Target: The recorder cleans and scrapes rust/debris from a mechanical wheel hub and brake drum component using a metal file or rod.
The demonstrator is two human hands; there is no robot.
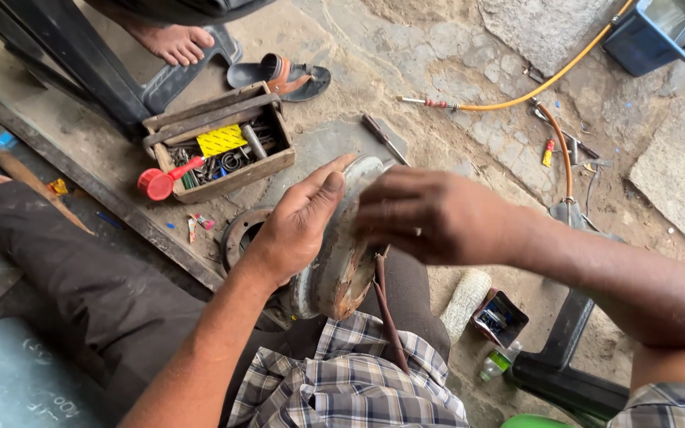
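**Two hands around one rusty wheel rim**

Two hands are set against a round, rust-stained grey metal wheel rim (341, 261), which is stood on edge on the lap, its axle line running left to right. The left hand (299, 226) is wrapped over the near face, fingers pressed to the edge. The right hand (430, 215) is laid over the top from the far side, fingers curled; what it pinches cannot be told. A thin brown rod (386, 309) is seen hanging below the rim.

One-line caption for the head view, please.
Both hands, left and right, clasp a rusty round metal part over the lap, wooden toolbox on the ground beyond.
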